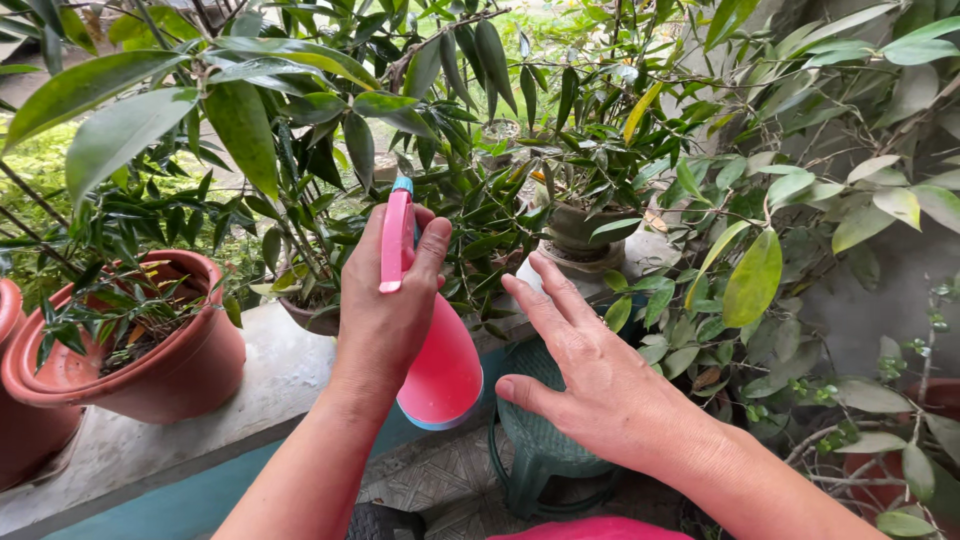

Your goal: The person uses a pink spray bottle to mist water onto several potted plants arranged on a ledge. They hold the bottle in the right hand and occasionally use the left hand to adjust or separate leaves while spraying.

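My left hand (385, 300) grips a pink spray bottle (440, 365) by its neck, with my fingers around the pink trigger and the blue nozzle tip pointing away into the foliage. My right hand (585, 365) hovers open beside it, fingers spread and flat, holding nothing, just below a dark potted plant (580, 225) on the ledge. Long green leaves hang over both hands.
A terracotta pot (185, 350) with a leafy plant stands on the concrete ledge (250, 395) at the left; another terracotta pot is at the far left edge. A green woven stool (545, 440) stands under my right hand. Dense branches and a grey wall fill the right side.
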